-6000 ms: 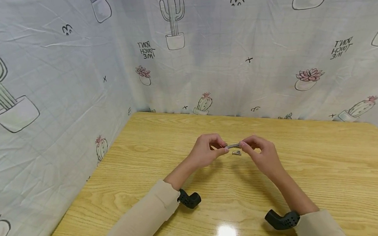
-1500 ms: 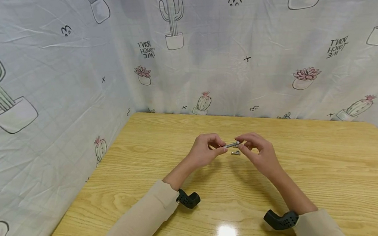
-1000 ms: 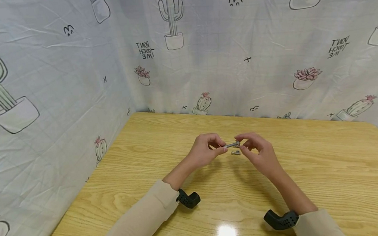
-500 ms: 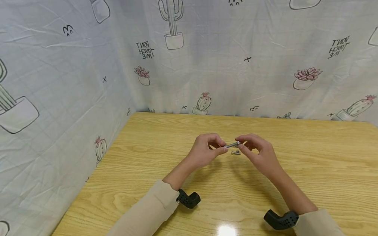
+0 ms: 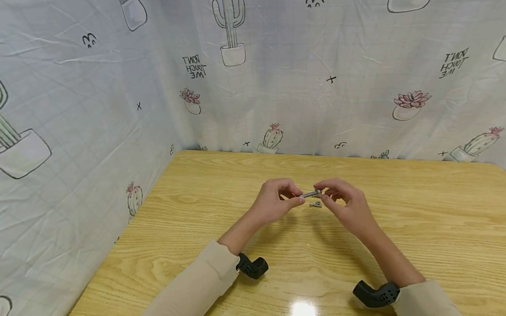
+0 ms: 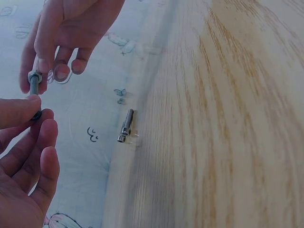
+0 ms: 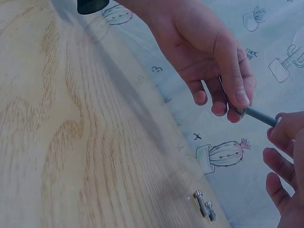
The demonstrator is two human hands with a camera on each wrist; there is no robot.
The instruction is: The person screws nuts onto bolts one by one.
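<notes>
A grey threaded bolt (image 7: 260,116) is held up above the table between both hands. My left hand (image 5: 275,201) pinches one end of it between thumb and forefinger. At the opposite end my right hand (image 5: 347,205) has thumb and fingertips at a hex nut (image 6: 34,76), which sits around the shaft. Most of the end in the left fingers is hidden. Below the hands, metal screws lie on the tabletop: one longer screw (image 7: 200,202) with a round head and a shorter screw (image 7: 210,211) close beside it.
The wood-grain table (image 5: 219,181) stretches out on all sides of the hands. A pale curtain (image 5: 291,74) with cactus drawings hangs behind and to the left. Black wrist mounts (image 5: 253,267) are worn on both forearms.
Six seconds ago the right fingertips covered the bolt's far end; now the nut shows between them. Over the last second the right fingers shift slightly at the nut, while the left hand stays put.
</notes>
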